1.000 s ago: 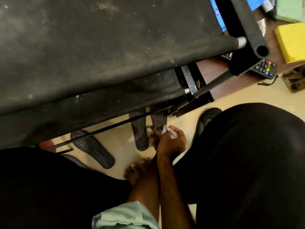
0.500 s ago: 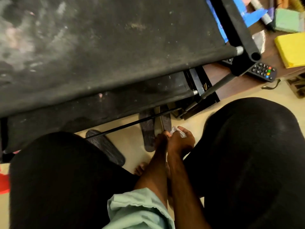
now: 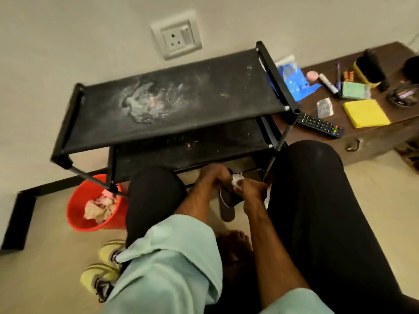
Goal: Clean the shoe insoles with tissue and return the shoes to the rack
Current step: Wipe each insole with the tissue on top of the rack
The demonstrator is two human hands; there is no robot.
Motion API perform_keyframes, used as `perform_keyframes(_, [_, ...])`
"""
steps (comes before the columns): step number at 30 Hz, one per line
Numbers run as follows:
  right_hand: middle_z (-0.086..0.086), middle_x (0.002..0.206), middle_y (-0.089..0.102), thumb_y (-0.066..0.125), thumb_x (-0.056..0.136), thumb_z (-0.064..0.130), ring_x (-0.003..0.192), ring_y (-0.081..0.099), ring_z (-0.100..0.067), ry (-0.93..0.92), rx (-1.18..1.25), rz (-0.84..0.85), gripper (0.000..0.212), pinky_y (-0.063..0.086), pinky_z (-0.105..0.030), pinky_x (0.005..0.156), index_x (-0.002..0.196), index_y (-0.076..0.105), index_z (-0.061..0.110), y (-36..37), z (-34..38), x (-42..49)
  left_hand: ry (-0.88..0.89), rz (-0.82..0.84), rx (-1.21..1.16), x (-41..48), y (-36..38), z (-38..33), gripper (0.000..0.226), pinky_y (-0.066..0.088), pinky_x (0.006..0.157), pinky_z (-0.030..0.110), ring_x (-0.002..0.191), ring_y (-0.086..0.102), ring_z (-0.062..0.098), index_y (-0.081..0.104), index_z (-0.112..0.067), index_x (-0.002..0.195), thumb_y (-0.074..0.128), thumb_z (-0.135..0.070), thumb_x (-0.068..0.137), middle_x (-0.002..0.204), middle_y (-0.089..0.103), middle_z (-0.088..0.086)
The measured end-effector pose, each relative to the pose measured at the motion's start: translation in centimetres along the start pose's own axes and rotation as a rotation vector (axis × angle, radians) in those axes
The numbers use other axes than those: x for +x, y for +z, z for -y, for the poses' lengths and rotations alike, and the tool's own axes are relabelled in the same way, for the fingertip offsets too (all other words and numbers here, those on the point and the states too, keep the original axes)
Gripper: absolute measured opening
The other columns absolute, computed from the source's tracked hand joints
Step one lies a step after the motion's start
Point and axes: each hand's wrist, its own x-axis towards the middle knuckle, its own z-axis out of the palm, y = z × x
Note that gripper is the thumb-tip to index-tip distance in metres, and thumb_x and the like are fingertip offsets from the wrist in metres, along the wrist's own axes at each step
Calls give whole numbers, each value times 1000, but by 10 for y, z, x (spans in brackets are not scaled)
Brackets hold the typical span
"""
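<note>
Closest to you, down by your left knee, a pair of yellow-green sneakers (image 3: 102, 273) sits on the floor, and your bare foot (image 3: 235, 241) rests between your legs. Just past the foot is the dark slipper (image 3: 226, 211), the thing you are cleaning. It hangs between your knees, right in front of the bottom of the rack (image 3: 215, 103). Your left hand (image 3: 213, 177) has its fingers curled around the top end of the slipper and holds it up. Your right hand (image 3: 250, 192) pinches a small white tissue (image 3: 237, 179) and presses it on the slipper. The slipper looks light, flat and bendy, so I think it will flop if you hold only one tip. Hold it by the edges near the middle and rub along the inside. The tissue is thin and soft and may tear if you rub too hard. To the left, a red bucket (image 3: 77, 214) has crumpled papers in it and looks like the spot for used tissue. The rack's top shelf is dusty, with a pale smudge. Farther off, a wall socket (image 3: 176, 37) sits above it. On the low table (image 3: 374, 137) at the right lie a remote (image 3: 319, 125), a yellow pad (image 3: 365, 113) and a blue packet (image 3: 292, 80). No words or brand names can be read anywhere, as the print is too small and blurry.
</note>
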Motion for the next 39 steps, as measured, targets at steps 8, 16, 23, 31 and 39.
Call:
perform_keyframes(8, [-19, 106, 75, 71, 86, -8, 84, 74, -25, -215, -5, 628, 26, 63, -26, 70, 112, 71, -10, -33, 32, -102, 98, 135, 109, -155, -87, 22, 36, 53, 82, 36, 80, 61, 22, 73, -2, 116, 81, -9, 82, 93, 68, 12])
perform_keyframes(16, [-13, 92, 79, 72, 88, -4, 81, 77, -22, -428, -249, 682, 22, 59, -21, 62, 110, 73, 0, -71, 77, -194, 188, -179, -12, -313, -124, 43, 25, 53, 55, 22, 57, 62, 12, 72, -7, 109, 76, 1, 85, 67, 72, 1])
perform_keyframes(23, [-14, 101, 78, 72, 91, 3, 86, 77, -21, -617, -222, 673, 21, 60, -22, 66, 112, 73, 5, -87, 105, -242, 377, -305, -316, -367, -119, 93, 42, 58, 92, 44, 94, 68, 27, 64, -7, 125, 77, -2, 85, 102, 72, 14])
perform_keyframes(31, [0, 101, 78, 78, 89, 12, 94, 72, -14, -789, -138, 567, 15, 58, -24, 66, 102, 77, 19, -64, 159, -257, 576, -372, -581, -364, -119, 79, 45, 57, 69, 26, 81, 72, 17, 60, -4, 125, 78, -1, 84, 94, 75, 8])
perform_keyframes(39, [2, 92, 78, 77, 88, 6, 78, 70, -8, -1077, -506, 555, 17, 52, -16, 59, 101, 79, 18, -34, 228, -212, 597, -615, -806, -297, -153, 86, 53, 61, 87, 38, 102, 73, 18, 57, -13, 134, 78, -31, 89, 118, 71, 8])
